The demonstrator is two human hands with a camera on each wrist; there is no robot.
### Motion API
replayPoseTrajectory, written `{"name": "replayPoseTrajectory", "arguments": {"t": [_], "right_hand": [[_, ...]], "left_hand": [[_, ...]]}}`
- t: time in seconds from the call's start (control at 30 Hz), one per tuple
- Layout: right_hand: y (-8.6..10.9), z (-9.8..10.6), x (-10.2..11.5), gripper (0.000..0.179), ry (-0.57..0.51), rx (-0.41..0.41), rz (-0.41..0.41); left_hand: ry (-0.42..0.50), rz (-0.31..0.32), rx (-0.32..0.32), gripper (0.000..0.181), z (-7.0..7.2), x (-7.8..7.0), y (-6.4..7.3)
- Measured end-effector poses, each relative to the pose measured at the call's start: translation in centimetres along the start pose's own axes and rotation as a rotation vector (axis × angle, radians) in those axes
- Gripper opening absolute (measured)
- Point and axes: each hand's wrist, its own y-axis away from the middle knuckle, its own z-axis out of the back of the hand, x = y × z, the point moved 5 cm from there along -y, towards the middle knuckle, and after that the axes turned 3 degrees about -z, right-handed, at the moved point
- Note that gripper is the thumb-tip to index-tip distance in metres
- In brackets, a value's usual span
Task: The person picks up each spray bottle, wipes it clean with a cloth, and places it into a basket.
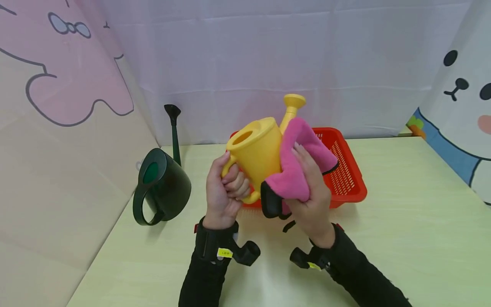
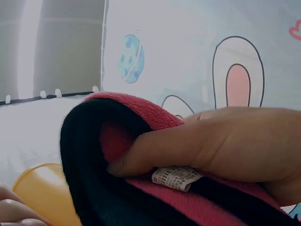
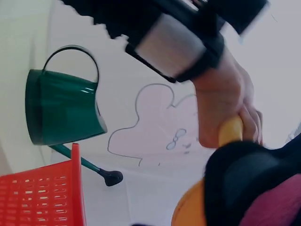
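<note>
A yellow watering can (image 1: 261,149) is held up off the table, its spout pointing away from me. My left hand (image 1: 223,196) grips its handle, fingers curled round it, as the right wrist view also shows. In my right hand (image 1: 312,196) is a pink cloth (image 1: 293,170) with black edging, pressed against the can's right side. The left wrist view shows the right thumb (image 2: 141,148) over the folded cloth (image 2: 155,113), beside a white printed label (image 2: 176,179). The cloth hides part of the can's side and the base of its spout.
Behind the yellow can stands a red plastic basket (image 1: 350,183), partly covered by it. A dark green watering can (image 1: 168,192) stands on the table (image 1: 406,238) at left, near the side curtain (image 1: 69,170). A white curtain (image 1: 238,55) hangs along the back edge.
</note>
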Motion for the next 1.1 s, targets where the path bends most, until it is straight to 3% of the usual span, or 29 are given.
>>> {"name": "replayPoseTrajectory", "arguments": {"t": [0.13,0.37,0.57,0.77,0.97,1.1], "right_hand": [[0.8,-1.0,1.9,0.046,0.235,-0.047,0.153],[1.9,-2.1,4.1,0.036,0.319,-0.056,0.261],[2.0,-2.4,3.9,0.036,0.394,-0.088,0.339],[0.8,-1.3,1.9,0.045,0.294,-0.061,0.201],[-0.4,0.2,-0.1,0.056,0.024,-0.005,0.006],[-0.9,0.7,-1.0,0.054,-0.177,0.014,-0.120]], "left_hand": [[-0.007,-0.012,-0.013,0.048,0.2,-0.1,-0.1],[0.037,-0.014,-0.003,0.049,0.3,0.0,-0.2],[0.092,0.000,-0.016,0.050,0.1,0.1,-0.2],[0.055,-0.012,-0.034,0.049,-0.1,-0.1,-0.1],[0.025,0.007,0.005,0.049,-0.2,-0.1,0.0],[0.028,0.005,0.011,0.049,-0.2,-0.1,0.0]]}}
